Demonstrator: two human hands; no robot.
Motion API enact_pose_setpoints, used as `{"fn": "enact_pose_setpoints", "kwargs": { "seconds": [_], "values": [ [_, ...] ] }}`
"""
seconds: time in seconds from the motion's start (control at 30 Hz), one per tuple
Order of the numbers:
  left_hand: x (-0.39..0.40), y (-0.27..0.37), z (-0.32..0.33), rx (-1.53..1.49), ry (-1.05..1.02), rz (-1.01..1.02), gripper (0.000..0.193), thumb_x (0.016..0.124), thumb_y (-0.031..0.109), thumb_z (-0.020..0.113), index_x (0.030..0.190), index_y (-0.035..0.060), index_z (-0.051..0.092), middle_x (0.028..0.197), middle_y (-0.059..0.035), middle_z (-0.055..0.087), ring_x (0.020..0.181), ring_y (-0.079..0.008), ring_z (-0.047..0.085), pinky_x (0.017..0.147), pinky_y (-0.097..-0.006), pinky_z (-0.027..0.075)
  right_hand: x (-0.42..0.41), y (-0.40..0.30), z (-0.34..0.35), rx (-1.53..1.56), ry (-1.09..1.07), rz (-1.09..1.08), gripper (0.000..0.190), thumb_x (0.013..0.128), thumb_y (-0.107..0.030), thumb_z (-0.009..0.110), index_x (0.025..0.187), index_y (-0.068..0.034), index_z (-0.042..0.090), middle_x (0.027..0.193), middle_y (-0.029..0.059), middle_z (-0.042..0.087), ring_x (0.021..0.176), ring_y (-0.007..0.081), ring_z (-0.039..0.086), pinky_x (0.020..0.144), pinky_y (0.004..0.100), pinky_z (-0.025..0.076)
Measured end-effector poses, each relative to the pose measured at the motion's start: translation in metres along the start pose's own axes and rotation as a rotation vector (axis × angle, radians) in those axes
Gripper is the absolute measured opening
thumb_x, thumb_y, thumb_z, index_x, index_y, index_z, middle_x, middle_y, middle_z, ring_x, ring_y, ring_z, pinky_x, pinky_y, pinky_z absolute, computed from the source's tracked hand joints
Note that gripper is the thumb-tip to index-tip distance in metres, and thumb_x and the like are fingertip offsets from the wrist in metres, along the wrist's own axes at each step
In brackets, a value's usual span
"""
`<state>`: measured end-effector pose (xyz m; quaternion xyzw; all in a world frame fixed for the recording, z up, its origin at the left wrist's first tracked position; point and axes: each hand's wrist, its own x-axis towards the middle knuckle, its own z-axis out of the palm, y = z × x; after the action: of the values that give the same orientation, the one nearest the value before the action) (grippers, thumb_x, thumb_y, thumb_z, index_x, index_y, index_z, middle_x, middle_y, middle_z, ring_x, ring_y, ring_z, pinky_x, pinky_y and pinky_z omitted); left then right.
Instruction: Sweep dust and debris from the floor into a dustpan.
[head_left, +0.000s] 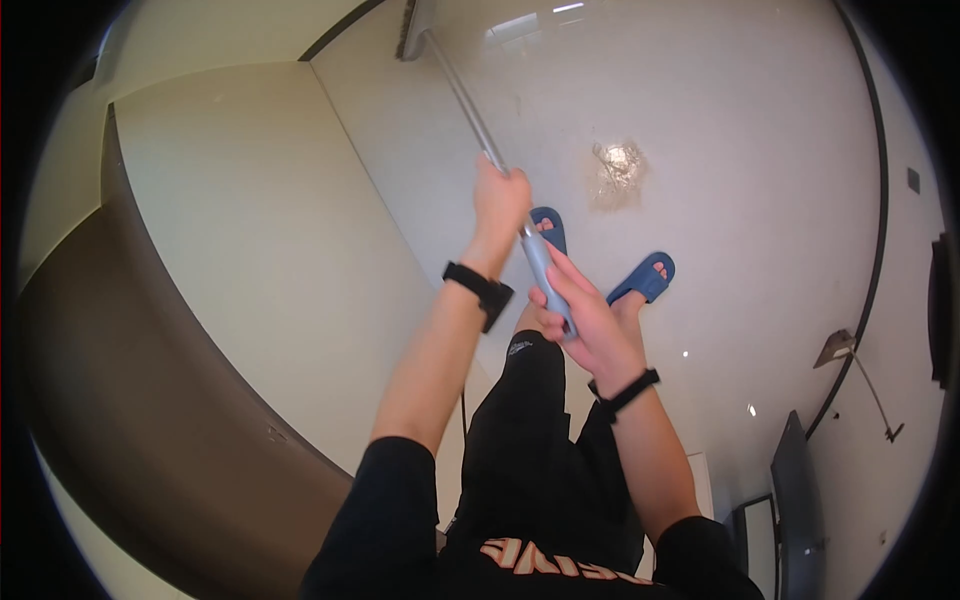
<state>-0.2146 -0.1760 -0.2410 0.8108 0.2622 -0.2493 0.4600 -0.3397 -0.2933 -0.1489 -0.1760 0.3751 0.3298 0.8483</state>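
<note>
A broom with a metal pole (466, 101) slants from upper left to the middle of the view. My left hand (501, 191) is closed around the pole, just above its blue-grey grip. Lower down, my right hand (577, 304) holds that grip (546, 277) near its end, the fingers wrapped about it. The broom head (414, 31), with dark bristles, is at the top edge, partly cut off. On the pale glossy floor (735, 150), right of the pole, lies a brownish smear with bits of debris (619, 172), shining in the light.
My feet, in blue slippers (645, 277), stand just below the smear. White cabinet-like panels (247, 225) and a brown surface (187, 390) rise at left. A dustpan with a long handle (836, 347) stands by the right wall, near a dark door (796, 495).
</note>
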Motion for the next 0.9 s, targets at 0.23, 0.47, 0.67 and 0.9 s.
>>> {"fn": "enact_pose_setpoints", "kwargs": {
  "seconds": [0.23, 0.47, 0.67, 0.9],
  "values": [
    [-0.034, -0.073, 0.036, 0.3, -0.096, 0.016, 0.069, 0.085, 0.005, 0.05, 0.144, -0.0095, 0.019, 0.084, -0.0278, 0.067, 0.065, -0.0404, 0.067, 0.063, -0.0435, 0.055, -0.021, 0.065, -0.016, 0.337, 0.256, 0.056, 0.055, 0.103, -0.027, 0.047, 0.153, -0.028, 0.026, 0.079, 0.0011, 0.049, 0.052, 0.0054, 0.038, 0.045, 0.0182, 0.032],
    [-0.192, -0.081, 0.083, 0.125, -0.527, -0.196, 0.074, 0.087, 0.01, 0.051, 0.15, -0.0051, 0.015, 0.085, -0.0319, 0.064, 0.079, -0.0445, 0.066, 0.069, -0.0483, 0.05, -0.166, 0.098, -0.004, 0.327, 0.598, 0.009, 0.054, 0.104, -0.026, 0.043, 0.154, -0.027, 0.022, 0.079, 0.0016, 0.045, 0.052, 0.0053, 0.036, 0.043, 0.0177, 0.031],
    [-0.24, -0.045, 0.065, 0.095, -0.537, -0.261, 0.075, 0.089, 0.01, 0.053, 0.151, -0.0019, 0.014, 0.088, -0.032, 0.063, 0.078, -0.0457, 0.064, 0.067, -0.0422, 0.051, -0.222, 0.101, -0.006, 0.239, 0.554, 0.039, 0.058, 0.104, -0.028, 0.04, 0.156, -0.028, 0.014, 0.076, 0.0033, 0.044, 0.047, 0.006, 0.037, 0.04, 0.0179, 0.032],
    [-0.178, -0.131, 0.077, 0.083, 0.034, 0.154, 0.073, 0.09, 0.01, 0.051, 0.152, 0.0036, 0.013, 0.08, -0.0263, 0.064, 0.061, -0.0385, 0.064, 0.057, -0.0433, 0.051, -0.153, 0.087, -0.074, 0.276, 0.171, 0.176, 0.062, 0.102, -0.029, 0.047, 0.156, -0.027, 0.015, 0.076, 0.0028, 0.046, 0.049, 0.006, 0.037, 0.043, 0.0184, 0.032]
  ]
}}
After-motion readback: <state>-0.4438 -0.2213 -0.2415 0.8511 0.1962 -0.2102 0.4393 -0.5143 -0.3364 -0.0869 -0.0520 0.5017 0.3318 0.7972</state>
